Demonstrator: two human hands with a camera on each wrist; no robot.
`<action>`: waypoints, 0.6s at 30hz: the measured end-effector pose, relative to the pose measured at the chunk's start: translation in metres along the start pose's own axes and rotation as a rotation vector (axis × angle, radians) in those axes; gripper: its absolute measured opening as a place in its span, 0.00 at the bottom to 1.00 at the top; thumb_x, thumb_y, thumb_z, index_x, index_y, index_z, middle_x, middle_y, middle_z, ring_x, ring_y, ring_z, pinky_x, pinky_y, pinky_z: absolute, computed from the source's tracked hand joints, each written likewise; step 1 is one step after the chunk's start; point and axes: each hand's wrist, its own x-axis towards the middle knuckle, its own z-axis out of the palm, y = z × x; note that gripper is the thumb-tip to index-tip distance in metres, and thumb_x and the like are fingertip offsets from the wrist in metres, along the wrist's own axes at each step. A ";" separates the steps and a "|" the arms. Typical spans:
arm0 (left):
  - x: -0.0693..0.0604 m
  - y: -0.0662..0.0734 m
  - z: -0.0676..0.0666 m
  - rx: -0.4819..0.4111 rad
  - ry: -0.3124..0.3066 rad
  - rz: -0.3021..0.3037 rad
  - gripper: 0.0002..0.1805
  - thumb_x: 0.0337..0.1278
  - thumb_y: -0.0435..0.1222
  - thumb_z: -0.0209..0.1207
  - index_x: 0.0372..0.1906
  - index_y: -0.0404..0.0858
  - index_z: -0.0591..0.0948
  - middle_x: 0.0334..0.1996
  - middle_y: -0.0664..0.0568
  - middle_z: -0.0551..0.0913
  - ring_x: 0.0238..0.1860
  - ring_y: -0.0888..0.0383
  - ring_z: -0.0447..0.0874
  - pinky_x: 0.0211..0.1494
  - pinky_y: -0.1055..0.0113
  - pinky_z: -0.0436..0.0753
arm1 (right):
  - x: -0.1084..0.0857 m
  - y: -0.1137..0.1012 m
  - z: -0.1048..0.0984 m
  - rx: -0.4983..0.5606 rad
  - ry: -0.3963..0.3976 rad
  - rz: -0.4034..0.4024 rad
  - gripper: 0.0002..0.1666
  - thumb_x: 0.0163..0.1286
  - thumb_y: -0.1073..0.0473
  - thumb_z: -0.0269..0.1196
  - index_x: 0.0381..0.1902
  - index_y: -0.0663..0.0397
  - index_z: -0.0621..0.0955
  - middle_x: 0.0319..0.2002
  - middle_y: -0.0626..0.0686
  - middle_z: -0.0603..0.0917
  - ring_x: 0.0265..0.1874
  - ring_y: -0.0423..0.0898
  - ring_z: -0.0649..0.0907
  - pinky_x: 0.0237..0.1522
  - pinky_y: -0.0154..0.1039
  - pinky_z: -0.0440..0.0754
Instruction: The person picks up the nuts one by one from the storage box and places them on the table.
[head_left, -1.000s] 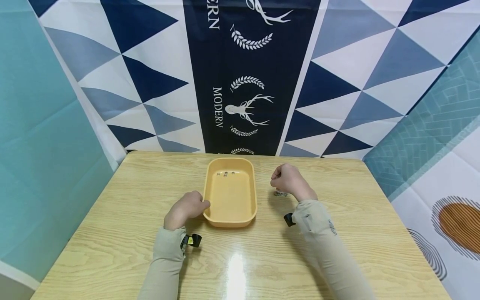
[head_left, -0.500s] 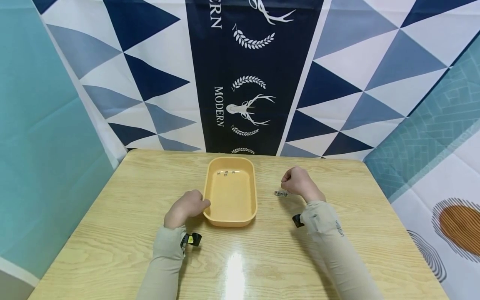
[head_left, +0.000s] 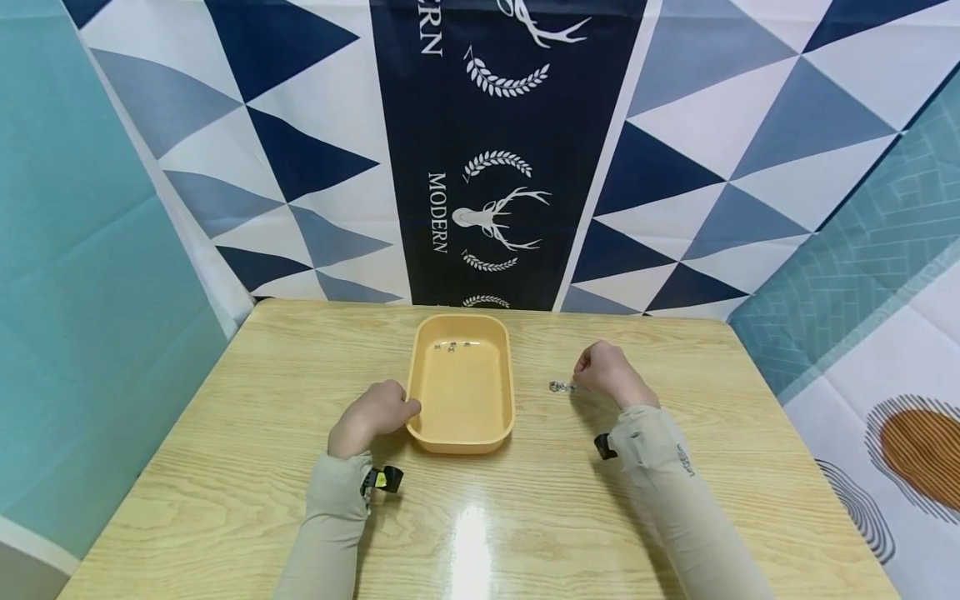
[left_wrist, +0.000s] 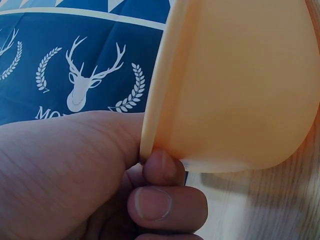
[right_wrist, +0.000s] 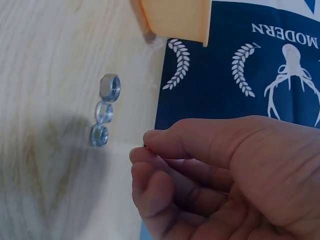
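Observation:
My left hand [head_left: 375, 418] grips the left rim of a yellow plastic tray [head_left: 459, 446], thumb and curled fingers on either side of the wall, as the left wrist view shows. Several small metal nuts [head_left: 452, 349] lie inside the tray near its far end. To the tray's right, three hex nuts stand in a row on the table: a larger nut [right_wrist: 110, 88], a middle nut [right_wrist: 104, 112] and an end nut [right_wrist: 99, 135]. My right hand [head_left: 609, 373] is just right of this row, thumb and index fingertips pinched together. Only a dark sliver of the tiny nut [right_wrist: 145, 145] between them shows.
The wooden table [head_left: 247, 500] extends around the tray and both arms. A patterned cloth [head_left: 487, 225] hangs behind its far edge. Each wrist carries a small black camera, such as the left camera [head_left: 390, 480].
My right hand has moved to the right, from above the nut row to its right end, and dipped slightly in the last half second. The left hand and tray have stayed put.

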 end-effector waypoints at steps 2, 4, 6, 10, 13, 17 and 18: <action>0.000 -0.001 0.000 -0.001 0.003 0.002 0.17 0.64 0.41 0.53 0.19 0.44 0.67 0.17 0.54 0.65 0.18 0.59 0.61 0.23 0.67 0.62 | 0.000 0.002 0.001 0.000 -0.017 0.007 0.06 0.67 0.66 0.61 0.34 0.62 0.84 0.31 0.56 0.85 0.27 0.46 0.79 0.32 0.38 0.77; 0.000 -0.001 0.000 -0.004 0.006 0.004 0.17 0.64 0.41 0.53 0.19 0.44 0.67 0.17 0.54 0.65 0.18 0.59 0.61 0.23 0.67 0.62 | 0.000 0.004 0.003 0.007 -0.032 0.019 0.05 0.67 0.66 0.62 0.34 0.62 0.84 0.29 0.55 0.83 0.26 0.45 0.78 0.32 0.38 0.77; 0.000 -0.001 0.000 -0.006 0.008 0.007 0.17 0.64 0.41 0.52 0.19 0.44 0.67 0.17 0.54 0.65 0.18 0.59 0.60 0.23 0.67 0.62 | 0.000 0.006 0.004 0.014 -0.045 0.024 0.04 0.67 0.66 0.62 0.35 0.62 0.83 0.27 0.54 0.82 0.26 0.45 0.78 0.32 0.38 0.76; 0.000 -0.001 0.001 -0.011 0.008 0.006 0.17 0.64 0.41 0.52 0.19 0.44 0.67 0.17 0.54 0.65 0.18 0.59 0.60 0.23 0.67 0.62 | 0.000 0.009 0.005 0.002 -0.047 0.012 0.04 0.67 0.65 0.63 0.33 0.61 0.83 0.27 0.53 0.81 0.26 0.45 0.78 0.32 0.38 0.76; 0.001 -0.001 0.001 -0.016 0.005 0.000 0.16 0.64 0.41 0.53 0.19 0.43 0.68 0.18 0.54 0.66 0.18 0.59 0.60 0.23 0.67 0.62 | 0.001 0.011 0.006 -0.029 -0.052 0.005 0.04 0.66 0.65 0.63 0.32 0.59 0.84 0.27 0.52 0.82 0.27 0.45 0.78 0.33 0.38 0.76; 0.001 -0.001 0.001 -0.019 0.001 -0.009 0.16 0.64 0.41 0.52 0.20 0.43 0.69 0.18 0.54 0.66 0.18 0.59 0.61 0.22 0.67 0.62 | 0.002 0.012 0.008 -0.057 -0.070 0.008 0.05 0.67 0.65 0.63 0.31 0.58 0.84 0.30 0.53 0.83 0.30 0.47 0.79 0.35 0.40 0.77; 0.001 -0.001 0.001 -0.018 0.001 -0.009 0.16 0.64 0.41 0.52 0.20 0.43 0.69 0.18 0.54 0.66 0.18 0.59 0.61 0.22 0.67 0.62 | 0.002 0.012 0.008 -0.057 -0.075 0.010 0.05 0.67 0.65 0.63 0.32 0.58 0.84 0.31 0.54 0.83 0.31 0.48 0.79 0.36 0.41 0.77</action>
